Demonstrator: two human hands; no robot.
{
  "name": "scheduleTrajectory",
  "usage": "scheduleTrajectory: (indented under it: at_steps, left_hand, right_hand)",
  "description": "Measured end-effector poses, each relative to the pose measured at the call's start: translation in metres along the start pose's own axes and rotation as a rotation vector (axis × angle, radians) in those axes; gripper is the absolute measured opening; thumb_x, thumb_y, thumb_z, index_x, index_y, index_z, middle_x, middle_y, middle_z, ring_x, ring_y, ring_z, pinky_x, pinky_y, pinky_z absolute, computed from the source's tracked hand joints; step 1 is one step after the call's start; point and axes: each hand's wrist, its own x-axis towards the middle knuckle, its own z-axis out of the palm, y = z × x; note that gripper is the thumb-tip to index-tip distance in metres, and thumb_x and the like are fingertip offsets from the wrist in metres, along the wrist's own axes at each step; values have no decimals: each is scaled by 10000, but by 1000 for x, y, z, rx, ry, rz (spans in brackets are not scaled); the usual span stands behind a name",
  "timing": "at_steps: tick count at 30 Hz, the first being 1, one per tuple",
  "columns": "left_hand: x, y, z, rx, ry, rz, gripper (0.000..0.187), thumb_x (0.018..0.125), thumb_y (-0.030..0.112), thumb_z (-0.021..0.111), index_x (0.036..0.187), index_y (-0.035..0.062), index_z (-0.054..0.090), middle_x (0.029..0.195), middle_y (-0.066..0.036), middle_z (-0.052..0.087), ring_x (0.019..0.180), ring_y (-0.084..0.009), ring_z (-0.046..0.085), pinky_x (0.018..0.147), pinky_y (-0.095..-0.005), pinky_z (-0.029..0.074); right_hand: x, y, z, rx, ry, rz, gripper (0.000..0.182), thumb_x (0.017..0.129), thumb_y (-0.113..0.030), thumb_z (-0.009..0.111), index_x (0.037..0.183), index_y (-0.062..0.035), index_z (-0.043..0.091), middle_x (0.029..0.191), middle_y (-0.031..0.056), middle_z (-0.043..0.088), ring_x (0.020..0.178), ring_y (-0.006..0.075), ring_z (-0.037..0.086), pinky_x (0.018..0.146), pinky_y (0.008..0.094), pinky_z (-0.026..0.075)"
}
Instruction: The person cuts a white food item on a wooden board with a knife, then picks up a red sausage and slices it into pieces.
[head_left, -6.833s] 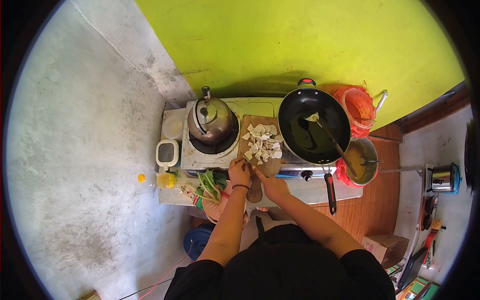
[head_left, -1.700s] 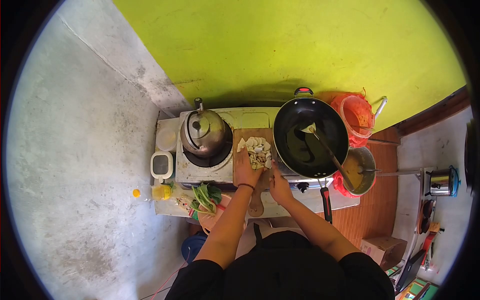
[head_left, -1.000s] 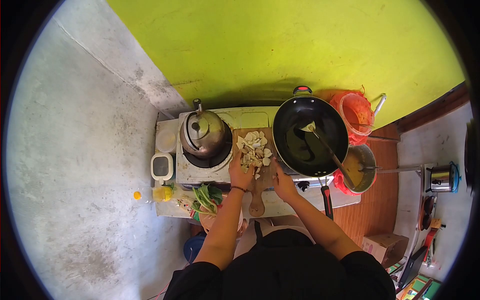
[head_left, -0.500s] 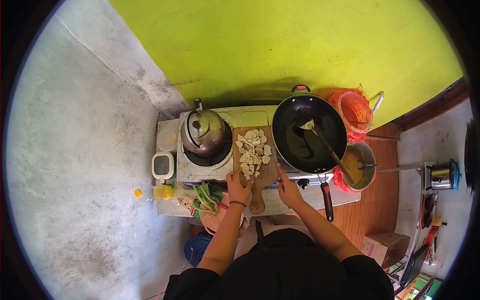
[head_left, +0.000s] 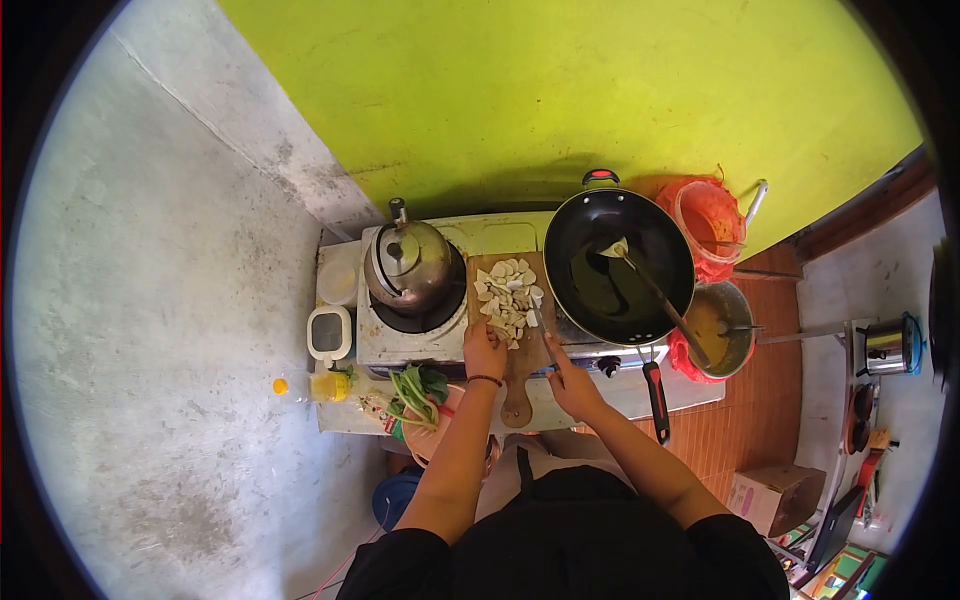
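Note:
A wooden cutting board [head_left: 516, 393] lies on the stove with its handle toward me. Thin pale slices [head_left: 508, 290] are heaped on it. My right hand [head_left: 572, 385] is closed round the handle of a knife [head_left: 541, 318], whose blade lies along the right side of the heap. At the heap's lower left, my left hand [head_left: 484, 352] has its fingers bent and drawn together against the slices. Whatever those fingers pinch, if anything, is hidden. Right of the board stands a black wok [head_left: 590, 290] with dark liquid and a wooden-handled spatula [head_left: 655, 290] in it.
A metal kettle [head_left: 412, 265] sits on the left burner. Leafy greens [head_left: 418, 392] and an oil bottle [head_left: 328, 386] are at the front left. Right of the wok are a red-wrapped tub [head_left: 708, 220] and a pot of yellow liquid [head_left: 735, 345]. The wok handle [head_left: 656, 402] juts toward me.
My left hand has moved up from the board's lower edge to the slices. My right hand has brought the knife blade up beside the heap, and the slices sit closer together at the bottom.

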Motion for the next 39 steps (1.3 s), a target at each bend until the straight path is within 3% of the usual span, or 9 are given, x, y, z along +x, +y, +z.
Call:
scheduleTrajectory:
  at_steps: [2,5,8,14,23,26,29,32,39]
  left_hand:
    - [-3,4,-6,64,-11,36,487,710,-48,722,1170,25,579,988,-113,584,812,-198,633,712,-291,550]
    - [-10,-18,0,56,79,92,407,749,-21,689,1143,39,606,977,-116,609,811,-215,657,710,-296,547]
    - [-20,-9,-5,61,115,33,296,783,15,666,1077,47,649,984,-125,626,808,-230,672,717,-311,546]
    - [-26,1,-8,96,60,12,180,809,56,662,986,44,687,975,-126,648,804,-224,676,720,-303,541]
    - [-46,7,-10,-111,9,-47,234,856,61,626,1085,23,646,974,-126,698,803,-202,696,717,-300,535]
    - [-63,-5,-17,-60,26,3,220,870,56,596,1081,14,637,964,-159,686,822,-255,689,702,-317,541]
    - [-77,-18,-29,-93,42,-56,220,872,58,599,1084,13,635,972,-153,688,827,-237,689,707,-313,541]
    - [-90,-8,-54,-117,101,-90,225,875,72,608,1092,20,636,983,-134,686,819,-204,682,700,-300,531]
    - [-116,-34,-107,-122,255,-143,224,878,70,611,1093,16,641,960,-108,691,788,-162,668,678,-271,518]
  right_hand:
    - [-8,-11,-7,-22,-76,30,731,901,-85,528,1519,-238,169,679,209,588,633,394,597,639,454,456]
    - [-20,-10,-13,16,-247,-29,728,904,-100,535,1520,-250,177,658,182,579,609,354,592,635,425,462]
    - [-28,-1,-11,33,-359,-2,722,920,-92,530,1525,-271,181,626,106,495,563,212,492,633,312,439]
    - [-27,1,0,0,-277,-28,732,916,-86,532,1527,-274,176,615,101,473,555,209,467,626,301,431]
    - [-49,-15,-1,64,-250,-23,717,912,-86,534,1525,-239,193,589,80,427,537,188,428,594,298,402]
    - [-58,-21,0,73,-295,-23,705,913,-99,535,1522,-236,206,595,83,441,537,190,435,592,302,399]
    - [-63,-25,9,55,-338,-29,689,917,-119,532,1520,-233,218,601,86,457,541,196,448,595,309,404]
    - [-65,-37,20,22,-369,-67,672,919,-124,533,1510,-227,229,645,160,554,588,288,577,638,358,463]
    - [-65,-49,50,-6,-474,-179,664,926,-133,527,1509,-230,224,727,206,596,668,349,611,685,401,478]
